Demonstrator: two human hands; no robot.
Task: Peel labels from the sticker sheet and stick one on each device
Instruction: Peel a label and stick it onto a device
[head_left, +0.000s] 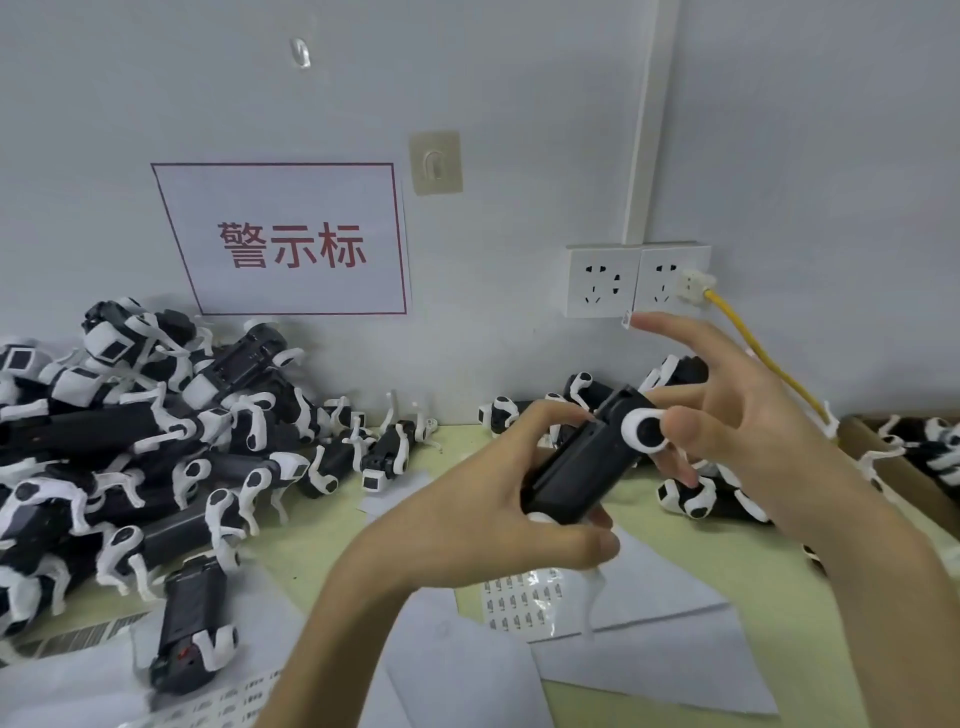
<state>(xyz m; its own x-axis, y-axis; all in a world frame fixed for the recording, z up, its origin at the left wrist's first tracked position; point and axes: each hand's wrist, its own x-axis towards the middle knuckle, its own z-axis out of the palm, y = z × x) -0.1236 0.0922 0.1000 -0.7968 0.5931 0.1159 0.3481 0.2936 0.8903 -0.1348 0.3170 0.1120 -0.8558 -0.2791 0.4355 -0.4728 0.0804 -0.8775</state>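
My left hand (467, 514) grips a black device (582, 467) with white round joints, held tilted above the table's middle. My right hand (727, 415) pinches the device's upper white joint between thumb and lower fingers. Its index finger points up and left, and a small label (627, 319) is stuck to the fingertip. The sticker sheet (524, 597), with rows of small labels, lies flat on the table just below the held device. One loose white leg of the device hangs down over the sheet.
A big pile of black-and-white devices (156, 415) fills the left side, and one lies alone (192, 629) in front. More devices (696, 493) lie behind my right hand. A cardboard box (904, 467) stands at right. A yellow cable (753, 353) hangs from the wall socket (639, 280).
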